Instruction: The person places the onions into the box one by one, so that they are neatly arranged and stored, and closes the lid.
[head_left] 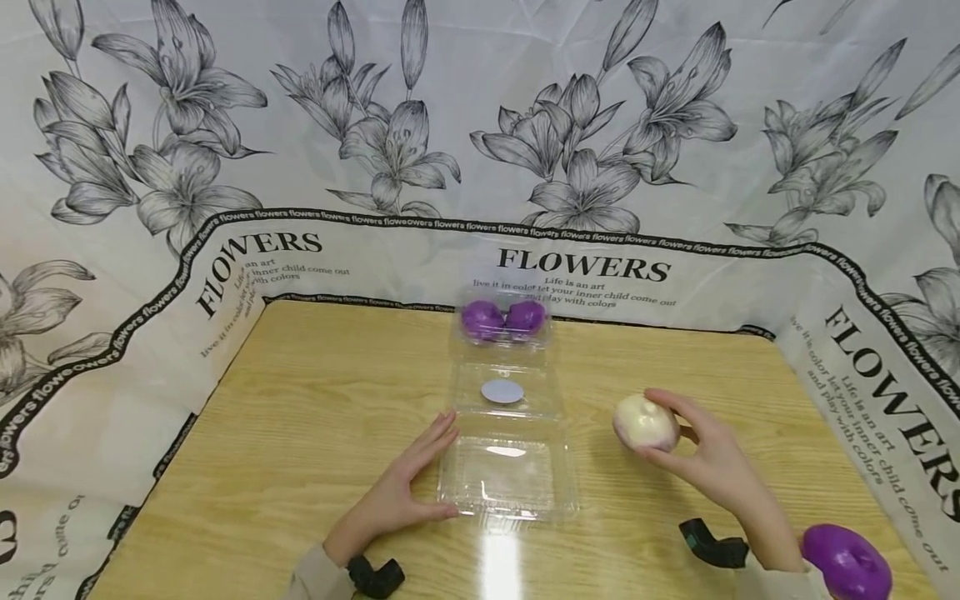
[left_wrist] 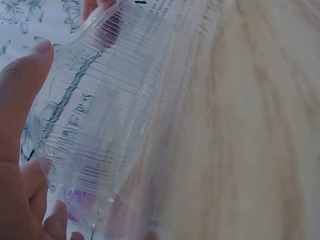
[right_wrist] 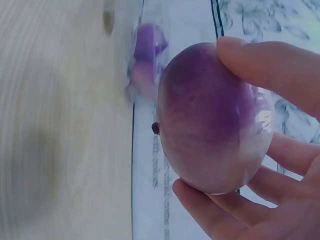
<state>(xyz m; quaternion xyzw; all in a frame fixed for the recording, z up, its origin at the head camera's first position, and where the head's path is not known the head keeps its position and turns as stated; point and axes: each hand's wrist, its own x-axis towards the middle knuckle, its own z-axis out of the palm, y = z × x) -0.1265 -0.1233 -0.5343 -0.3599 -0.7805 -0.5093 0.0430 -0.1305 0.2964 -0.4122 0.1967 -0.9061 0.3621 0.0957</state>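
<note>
My right hand (head_left: 712,458) holds a glossy, round purple-and-white fruit (head_left: 643,423) between thumb and fingers, above the table to the right of a clear plastic clamshell box. A small dark stub sticks out of the fruit (right_wrist: 215,120) in the right wrist view. Along the left side of the open box (head_left: 506,475), my left hand (head_left: 401,483) has its fingers and thumb spread, fingertips at the rim. The lid (head_left: 468,387) lies folded back, with a white oval label (head_left: 502,391) on it.
Behind the lid, another clear box (head_left: 495,340) holds two purple fruits (head_left: 526,317) against the printed flower cloth (head_left: 585,267). One more purple fruit (head_left: 847,560) lies at the right front, beside my right sleeve. The table (head_left: 300,392) has a wood-grain top.
</note>
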